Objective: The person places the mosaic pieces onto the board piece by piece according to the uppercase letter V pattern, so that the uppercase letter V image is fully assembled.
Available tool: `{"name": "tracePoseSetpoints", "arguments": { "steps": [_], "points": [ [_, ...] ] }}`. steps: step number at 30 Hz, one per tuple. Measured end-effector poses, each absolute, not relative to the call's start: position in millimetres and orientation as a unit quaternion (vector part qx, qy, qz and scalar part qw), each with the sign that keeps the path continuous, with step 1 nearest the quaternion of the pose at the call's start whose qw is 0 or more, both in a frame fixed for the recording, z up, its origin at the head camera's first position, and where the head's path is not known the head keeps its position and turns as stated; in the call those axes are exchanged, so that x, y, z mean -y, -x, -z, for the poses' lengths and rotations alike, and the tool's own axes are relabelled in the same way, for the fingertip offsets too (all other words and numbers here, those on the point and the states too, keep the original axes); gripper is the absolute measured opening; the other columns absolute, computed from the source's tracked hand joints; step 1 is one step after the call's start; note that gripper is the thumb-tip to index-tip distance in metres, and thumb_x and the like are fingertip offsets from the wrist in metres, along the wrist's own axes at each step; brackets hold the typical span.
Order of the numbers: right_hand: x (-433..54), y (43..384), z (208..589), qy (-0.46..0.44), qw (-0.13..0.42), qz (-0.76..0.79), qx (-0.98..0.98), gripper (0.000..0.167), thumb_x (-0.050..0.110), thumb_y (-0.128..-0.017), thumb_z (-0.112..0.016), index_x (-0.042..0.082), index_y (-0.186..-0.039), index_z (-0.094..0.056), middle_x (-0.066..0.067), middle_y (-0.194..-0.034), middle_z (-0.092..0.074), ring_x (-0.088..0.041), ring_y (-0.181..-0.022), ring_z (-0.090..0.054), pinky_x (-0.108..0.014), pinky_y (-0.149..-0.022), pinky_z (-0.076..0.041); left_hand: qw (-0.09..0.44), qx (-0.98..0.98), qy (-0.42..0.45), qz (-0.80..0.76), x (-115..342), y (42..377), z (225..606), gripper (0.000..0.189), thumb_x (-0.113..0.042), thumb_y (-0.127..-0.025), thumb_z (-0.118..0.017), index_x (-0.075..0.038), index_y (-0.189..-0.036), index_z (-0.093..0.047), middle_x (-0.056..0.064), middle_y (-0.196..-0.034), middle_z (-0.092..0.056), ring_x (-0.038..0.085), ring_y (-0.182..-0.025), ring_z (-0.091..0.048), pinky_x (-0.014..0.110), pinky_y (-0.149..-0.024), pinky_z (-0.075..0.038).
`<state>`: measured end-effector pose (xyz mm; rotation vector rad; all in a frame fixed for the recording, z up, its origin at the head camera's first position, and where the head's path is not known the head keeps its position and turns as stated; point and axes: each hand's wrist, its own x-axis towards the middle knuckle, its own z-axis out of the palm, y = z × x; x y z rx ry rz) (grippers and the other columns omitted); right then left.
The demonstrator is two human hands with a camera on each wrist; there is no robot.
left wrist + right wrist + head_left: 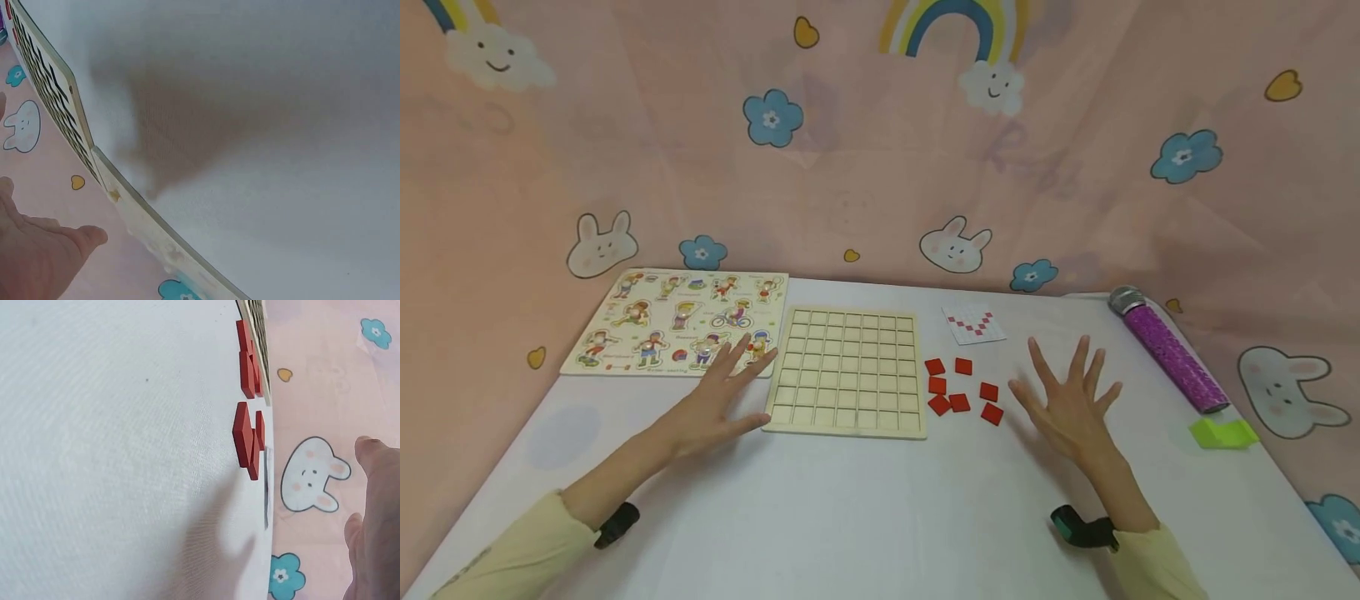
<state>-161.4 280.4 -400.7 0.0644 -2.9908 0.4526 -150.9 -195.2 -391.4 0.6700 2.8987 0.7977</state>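
Note:
With fingers spread and nothing held, my left hand (718, 406) is over the left edge of a pale wooden grid board (850, 435), overlapping a corner of the picture puzzle board (655, 325) in the head view. My right hand (1071, 404), fingers fanned out, hovers right of several loose red square tiles (989, 392) and holds nothing. Those tiles lie just right of the grid board, whose square recesses show no tiles. Behind them is a small white card (973, 323) with a red V-shaped pattern of squares. In the right wrist view the red tiles (243, 434) appear edge-on.
A microphone with a glittery purple handle (1176, 354) lies at the right side of the white table (850, 517). Near its lower end sits a bright green piece (1223, 433). A pink cloth (850, 183) with cartoon prints hangs behind the table.

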Motion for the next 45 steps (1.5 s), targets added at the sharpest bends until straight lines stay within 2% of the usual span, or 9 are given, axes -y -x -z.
{"name": "tracePoseSetpoints", "arguments": {
  "steps": [4,7,10,16,23,30,35,41,45],
  "points": [
    [-279.2,159.9,400.2,-0.027,0.051,-0.157,0.986,0.079,0.06,-0.093,-0.04,0.024,-0.154,-0.006,-0.026,-0.151,0.028,-0.052,-0.133,0.028,-0.083,-0.091,0.013,0.048,-0.929,-0.222,-0.291,189.0,149.2,392.4,0.072,-0.036,-0.087,-0.07,-0.023,-0.149,-0.036,0.015,-0.158,-0.015,0.045,-0.141,-0.015,0.069,-0.105,-0.025],
    [-277.6,158.7,399.3,-0.032,0.041,-0.168,0.984,0.078,0.057,-0.094,-0.041,0.023,-0.154,-0.006,-0.027,-0.151,0.027,-0.051,-0.133,0.028,-0.083,-0.092,0.012,0.038,-0.922,-0.243,-0.299,184.9,149.7,393.3,0.065,-0.03,-0.084,-0.075,-0.013,-0.141,-0.049,0.02,-0.151,-0.031,0.046,-0.135,-0.03,0.065,-0.104,-0.03],
    [-275.3,158.0,399.1,-0.034,0.027,-0.185,0.982,0.076,0.055,-0.095,-0.042,0.023,-0.154,-0.007,-0.027,-0.151,0.026,-0.051,-0.134,0.027,-0.083,-0.092,0.01,0.029,-0.919,-0.263,-0.293,181.7,151.1,395.7,0.058,-0.024,-0.08,-0.078,-0.007,-0.131,-0.058,0.022,-0.142,-0.044,0.045,-0.13,-0.039,0.061,-0.104,-0.035],
    [-268.8,156.9,401.0,-0.041,0.012,-0.248,0.968,0.071,0.047,-0.097,-0.042,0.02,-0.154,-0.009,-0.026,-0.154,0.017,-0.051,-0.137,0.019,-0.082,-0.097,0.003,0.044,-0.918,-0.256,-0.299,176.3,152.1,400.5,0.042,-0.015,-0.077,-0.081,-0.002,-0.114,-0.068,0.02,-0.129,-0.055,0.039,-0.116,-0.053,0.047,-0.09,-0.051],
    [-260.6,156.6,404.1,-0.045,0.039,-0.324,0.944,0.064,0.04,-0.099,-0.041,0.018,-0.154,-0.018,-0.024,-0.157,0.003,-0.049,-0.141,0.007,-0.08,-0.1,-0.004,0.056,-0.912,-0.252,-0.318,173.8,155.7,402.4,0.032,-0.005,-0.075,-0.08,0.003,-0.105,-0.07,0.023,-0.124,-0.058,0.039,-0.115,-0.054,0.036,-0.086,-0.055],
    [-255.6,155.2,407.5,-0.061,0.079,-0.391,0.915,0.057,0.034,-0.099,-0.042,0.012,-0.15,-0.03,-0.024,-0.156,-0.013,-0.047,-0.142,-0.007,-0.077,-0.103,-0.007,0.048,-0.901,-0.257,-0.347,178.6,156.6,407.5,0.03,-0.001,-0.075,-0.079,0.004,-0.104,-0.07,0.022,-0.124,-0.058,0.04,-0.118,-0.052,0.033,-0.089,-0.054],
    [-252.9,152.9,414.7,-0.061,0.075,-0.438,0.894,0.051,0.029,-0.1,-0.041,0.008,-0.147,-0.036,-0.022,-0.155,-0.022,-0.04,-0.143,-0.013,-0.073,-0.107,-0.011,0.042,-0.887,-0.268,-0.375,182.6,158.2,414.1,0.028,-0.002,-0.074,-0.079,0.001,-0.1,-0.071,0.021,-0.124,-0.059,0.038,-0.118,-0.054,0.032,-0.089,-0.053],
    [-251.6,150.2,419.9,-0.062,0.089,-0.492,0.864,0.048,0.024,-0.101,-0.044,0.004,-0.144,-0.04,-0.022,-0.15,-0.032,-0.039,-0.142,-0.02,-0.069,-0.108,-0.018,0.033,-0.881,-0.281,-0.379,184.3,162.6,418.4,0.017,-0.005,-0.073,-0.081,-0.005,-0.086,-0.071,0.02,-0.12,-0.062,0.038,-0.115,-0.056,0.031,-0.086,-0.055],
    [-253.4,149.2,420.3,-0.055,0.09,-0.507,0.856,0.046,0.023,-0.102,-0.044,0.004,-0.143,-0.042,-0.021,-0.149,-0.036,-0.04,-0.138,-0.03,-0.065,-0.109,-0.024,0.03,-0.882,-0.287,-0.372,184.2,167.8,417.6,0.016,-0.008,-0.071,-0.083,-0.009,-0.077,-0.069,0.018,-0.116,-0.064,0.036,-0.111,-0.058,0.028,-0.083,-0.056]
  ]
}}
